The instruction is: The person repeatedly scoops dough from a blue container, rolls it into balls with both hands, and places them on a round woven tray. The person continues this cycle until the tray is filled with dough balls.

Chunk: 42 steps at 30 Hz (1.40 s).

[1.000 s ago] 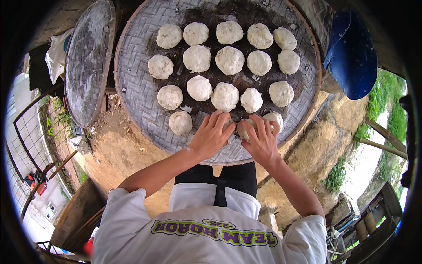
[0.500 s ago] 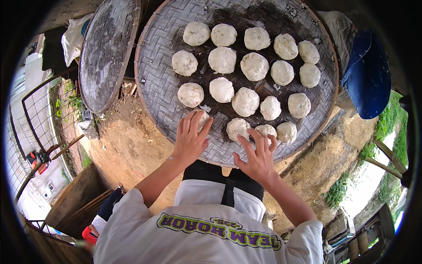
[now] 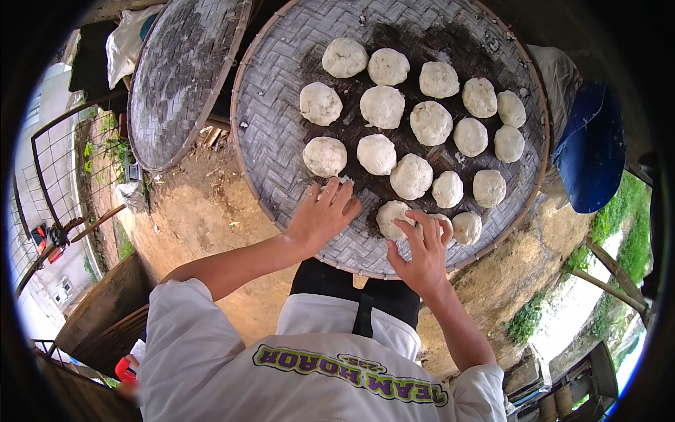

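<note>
Several off-white, lumpy dough balls lie in rough rows on a round woven bamboo tray. At the tray's near edge, my left hand is open and palm down, its fingers reaching just below a dough ball. Whether another ball lies beneath this hand cannot be seen. My right hand is open too, with fingers spread over the near row. Its fingertips meet the edge of one dough ball and partly cover a smaller one beside it. Another dough ball rests just right of that hand.
Left of the tray, a second round woven tray leans at a tilt. A blue plastic object hangs at the right beside a pale sack. Wire fencing stands far left, over bare dirt ground.
The view has shifted, so the tray sits further right and lower. My left hand has moved right; the ball seen under it before no longer shows. My right hand stays by the same balls.
</note>
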Tool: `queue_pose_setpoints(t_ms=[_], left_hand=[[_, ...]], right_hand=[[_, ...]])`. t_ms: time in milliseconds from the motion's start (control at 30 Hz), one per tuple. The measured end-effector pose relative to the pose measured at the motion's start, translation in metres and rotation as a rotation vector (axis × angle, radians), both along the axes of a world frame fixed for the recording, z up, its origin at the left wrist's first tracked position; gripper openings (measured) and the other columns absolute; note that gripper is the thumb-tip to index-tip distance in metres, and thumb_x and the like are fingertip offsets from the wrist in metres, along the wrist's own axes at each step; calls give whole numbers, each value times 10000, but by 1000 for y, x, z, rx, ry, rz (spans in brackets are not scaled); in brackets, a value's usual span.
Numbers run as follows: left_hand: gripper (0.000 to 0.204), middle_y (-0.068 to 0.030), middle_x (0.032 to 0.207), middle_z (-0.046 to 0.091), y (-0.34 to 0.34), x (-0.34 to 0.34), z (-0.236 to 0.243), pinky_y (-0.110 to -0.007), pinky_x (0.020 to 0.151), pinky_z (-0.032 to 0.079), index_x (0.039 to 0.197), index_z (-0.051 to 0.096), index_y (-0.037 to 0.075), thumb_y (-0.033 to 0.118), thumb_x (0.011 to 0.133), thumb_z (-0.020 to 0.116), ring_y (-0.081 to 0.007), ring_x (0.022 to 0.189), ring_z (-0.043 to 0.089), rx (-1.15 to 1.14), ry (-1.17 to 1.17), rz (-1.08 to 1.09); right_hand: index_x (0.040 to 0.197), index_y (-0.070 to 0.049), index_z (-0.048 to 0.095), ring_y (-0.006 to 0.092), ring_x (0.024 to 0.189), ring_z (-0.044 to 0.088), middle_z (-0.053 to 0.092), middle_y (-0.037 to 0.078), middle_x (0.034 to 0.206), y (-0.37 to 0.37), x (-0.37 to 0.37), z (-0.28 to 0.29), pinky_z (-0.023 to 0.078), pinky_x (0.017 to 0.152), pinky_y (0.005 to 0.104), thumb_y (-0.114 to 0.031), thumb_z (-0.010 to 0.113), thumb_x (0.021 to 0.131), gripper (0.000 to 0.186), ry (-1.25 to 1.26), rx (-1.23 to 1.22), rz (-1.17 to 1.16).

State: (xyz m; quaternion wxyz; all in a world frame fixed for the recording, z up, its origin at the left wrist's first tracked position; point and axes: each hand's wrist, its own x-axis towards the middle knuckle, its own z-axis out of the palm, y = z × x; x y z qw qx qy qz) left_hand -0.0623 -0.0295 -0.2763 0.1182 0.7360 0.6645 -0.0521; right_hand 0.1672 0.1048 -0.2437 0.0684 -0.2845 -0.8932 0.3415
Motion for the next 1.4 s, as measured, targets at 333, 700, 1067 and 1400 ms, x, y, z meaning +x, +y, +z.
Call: queue_pose_setpoints(t_ms=[333,700,1067,1400], left_hand=[[598,-141,1460,500,17,-8,19,-494,1081,485,1342,649,118,126,766,814,-373,1396,484,56,-482,133],[691,-105,1515,461,36,-90,-5,-512,1101,485,1452,595,217,150,805,828,-332,1424,466,4,-339,146],[716,-118,1439,456,49,-95,-6,-512,1107,484,1441,569,200,172,790,866,-343,1396,466,-147,-256,42],[645,-121,1406,500,67,-102,27,-491,1034,514,1393,609,166,232,794,839,-347,1312,520,120,-317,82]], right_hand=[[1228,-130,675,287,1127,607,613,88,1293,5,-10,0,339,1071,529,-113,834,765,490,17,-23,-27],[1224,-124,673,297,1135,612,613,80,1279,7,-31,-7,381,1041,519,-47,796,776,471,55,-39,-23],[1209,-107,681,286,1138,622,625,87,1246,11,-26,-12,389,1047,506,-41,792,778,450,44,-56,-67],[1190,-82,688,293,1156,623,635,96,1231,16,-21,-11,393,1054,478,-33,780,794,409,12,-77,-85]])
